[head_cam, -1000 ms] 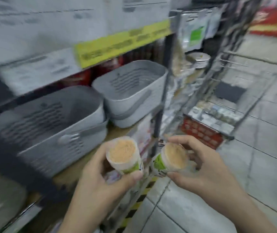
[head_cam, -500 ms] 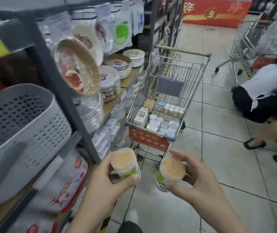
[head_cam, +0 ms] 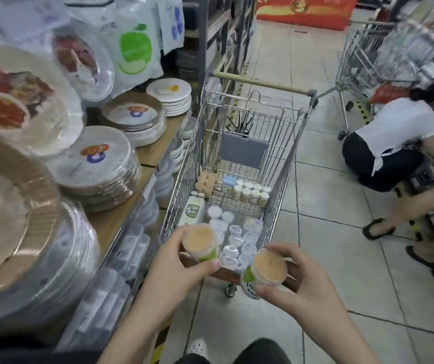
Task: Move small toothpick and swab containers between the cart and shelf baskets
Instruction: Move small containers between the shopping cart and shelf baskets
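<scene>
My left hand (head_cam: 176,266) grips a round toothpick container (head_cam: 200,242) with a clear lid and green label, held over the near end of the metal shopping cart (head_cam: 286,164). My right hand (head_cam: 302,282) grips a second, like container (head_cam: 264,269), tilted, just in front of the cart's near rim. Inside the cart lie several clear-lidded small containers (head_cam: 233,241), a row of small white-capped jars (head_cam: 250,191), a white box (head_cam: 192,210) and a beige pack (head_cam: 205,181). The shelf baskets are out of view.
Shelves on the left hold stacks of wrapped paper plates (head_cam: 97,164) and packed cups below. A person (head_cam: 392,143) crouches at the right beside a second cart (head_cam: 355,69). Another person's sandalled foot (head_cam: 377,228) stands on the tiled floor to the right.
The view has swung from the grey shelf baskets to the cart, which is now close. Both hands, still holding their containers, have come up to the cart's near end.
</scene>
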`<state>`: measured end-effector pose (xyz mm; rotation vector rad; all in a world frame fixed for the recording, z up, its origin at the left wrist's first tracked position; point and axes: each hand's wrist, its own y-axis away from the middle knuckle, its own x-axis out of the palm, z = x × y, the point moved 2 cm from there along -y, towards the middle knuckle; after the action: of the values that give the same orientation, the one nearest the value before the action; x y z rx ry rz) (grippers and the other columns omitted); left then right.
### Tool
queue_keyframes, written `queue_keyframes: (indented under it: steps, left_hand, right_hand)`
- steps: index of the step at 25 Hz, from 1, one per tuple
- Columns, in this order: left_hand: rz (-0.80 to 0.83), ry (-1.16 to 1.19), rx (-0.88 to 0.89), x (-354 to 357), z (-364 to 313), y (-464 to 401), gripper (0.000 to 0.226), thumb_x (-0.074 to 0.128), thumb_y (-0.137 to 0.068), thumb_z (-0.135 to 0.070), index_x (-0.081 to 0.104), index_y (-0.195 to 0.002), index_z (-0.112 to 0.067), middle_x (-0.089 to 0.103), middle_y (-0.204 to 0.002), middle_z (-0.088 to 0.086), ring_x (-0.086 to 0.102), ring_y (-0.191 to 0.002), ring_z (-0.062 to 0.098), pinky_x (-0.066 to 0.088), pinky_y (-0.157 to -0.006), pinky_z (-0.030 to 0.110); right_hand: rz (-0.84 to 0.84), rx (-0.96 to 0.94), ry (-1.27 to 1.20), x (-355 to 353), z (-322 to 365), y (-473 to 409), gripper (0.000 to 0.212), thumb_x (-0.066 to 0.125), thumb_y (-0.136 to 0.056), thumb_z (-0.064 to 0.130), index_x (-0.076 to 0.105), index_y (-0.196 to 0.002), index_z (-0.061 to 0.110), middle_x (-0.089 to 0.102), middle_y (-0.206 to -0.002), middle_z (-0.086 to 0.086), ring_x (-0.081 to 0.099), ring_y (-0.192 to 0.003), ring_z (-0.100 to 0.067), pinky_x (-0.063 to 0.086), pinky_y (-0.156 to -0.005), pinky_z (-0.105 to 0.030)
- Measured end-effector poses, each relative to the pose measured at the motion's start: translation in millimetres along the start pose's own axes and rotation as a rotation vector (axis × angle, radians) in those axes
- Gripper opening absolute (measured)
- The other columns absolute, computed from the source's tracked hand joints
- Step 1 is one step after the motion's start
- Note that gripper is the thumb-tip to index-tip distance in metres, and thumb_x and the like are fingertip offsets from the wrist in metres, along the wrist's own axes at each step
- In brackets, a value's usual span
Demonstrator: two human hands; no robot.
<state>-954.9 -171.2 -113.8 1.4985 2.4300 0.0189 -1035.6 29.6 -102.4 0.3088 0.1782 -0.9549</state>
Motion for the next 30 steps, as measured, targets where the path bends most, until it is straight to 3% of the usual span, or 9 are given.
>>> queue_keyframes:
  steps: [5, 8, 11, 17, 21, 24, 27, 30]
  left_hand:
    - [-0.056, -0.024, -0.068, 16, 5, -76, 0.049, 0.085, -0.065, -0.018, 0.058, -0.102, -0.034, 0.067, -0.095, -0.019, 0.06, -0.085, -0.007, 0.042, -0.068, 0.007]
    - [-0.156, -0.045, -0.135, 32, 11, -123, 0.052, 0.085, -0.065, -0.013, 0.055, -0.103, -0.033, 0.065, -0.097, -0.011, 0.058, -0.083, -0.009, 0.042, -0.067, 0.004]
    - [-0.241, -0.044, -0.222, 56, 12, -173, 0.051, 0.085, -0.065, -0.008, 0.054, -0.1, -0.029, 0.063, -0.099, -0.007, 0.057, -0.08, -0.009, 0.044, -0.066, 0.007]
    - [-0.341, -0.123, -0.332, 100, 25, -271, 0.048, 0.084, -0.069, -0.022, 0.049, -0.1, -0.033, 0.059, -0.095, -0.016, 0.056, -0.083, -0.001, 0.043, -0.069, 0.017]
    - [-0.359, -0.216, -0.426, 112, 67, -332, 0.049, 0.08, -0.073, -0.026, 0.044, -0.106, -0.029, 0.055, -0.1, -0.013, 0.056, -0.09, 0.008, 0.044, -0.071, 0.025]
    - [-0.363, -0.249, -0.45, 116, 113, -378, 0.049, 0.078, -0.074, -0.022, 0.043, -0.109, -0.028, 0.051, -0.109, -0.009, 0.052, -0.097, 0.012, 0.04, -0.075, 0.026]
    - [-0.338, -0.242, -0.466, 122, 163, -427, 0.051, 0.078, -0.074, -0.021, 0.047, -0.113, -0.027, 0.053, -0.109, -0.009, 0.053, -0.103, 0.015, 0.043, -0.082, 0.027]
    - [-0.348, -0.265, -0.477, 128, 212, -471, 0.055, 0.079, -0.073, -0.023, 0.051, -0.121, -0.022, 0.057, -0.113, -0.008, 0.054, -0.107, 0.016, 0.046, -0.086, 0.029]
  right_hand:
    - [0.091, 0.092, -0.003, -27, -10, -93, 0.053, 0.086, -0.054, 0.012, 0.066, -0.096, 0.038, 0.07, -0.096, 0.003, 0.069, -0.083, -0.019, 0.055, -0.075, -0.027]
    - [0.147, 0.081, 0.067, -49, -21, -161, 0.054, 0.087, -0.057, 0.015, 0.064, -0.098, 0.04, 0.07, -0.097, 0.005, 0.068, -0.083, -0.014, 0.053, -0.073, -0.023]
    - [0.244, 0.1, 0.098, -74, -30, -230, 0.054, 0.085, -0.057, 0.021, 0.061, -0.1, 0.043, 0.067, -0.102, 0.009, 0.066, -0.09, -0.011, 0.053, -0.077, -0.025]
    - [0.361, 0.106, 0.232, -95, -66, -365, 0.053, 0.083, -0.067, 0.019, 0.053, -0.105, 0.041, 0.061, -0.108, 0.017, 0.06, -0.098, -0.005, 0.051, -0.086, -0.031]
    - [0.342, 0.17, 0.313, -74, -112, -437, 0.056, 0.08, -0.069, 0.018, 0.05, -0.114, 0.029, 0.057, -0.111, 0.012, 0.061, -0.099, -0.014, 0.053, -0.087, -0.039]
    - [0.288, 0.209, 0.341, -51, -145, -484, 0.055, 0.079, -0.071, 0.012, 0.05, -0.117, 0.021, 0.057, -0.111, 0.008, 0.058, -0.101, -0.014, 0.049, -0.084, -0.028]
    - [0.261, 0.22, 0.369, -25, -172, -530, 0.047, 0.078, -0.071, 0.014, 0.053, -0.109, 0.023, 0.059, -0.103, 0.01, 0.058, -0.093, -0.01, 0.043, -0.07, -0.018]
    - [0.23, 0.23, 0.391, 3, -197, -576, 0.027, 0.07, -0.078, 0.011, 0.053, -0.094, 0.024, 0.063, -0.089, 0.005, 0.059, -0.078, -0.013, 0.045, -0.066, -0.025]
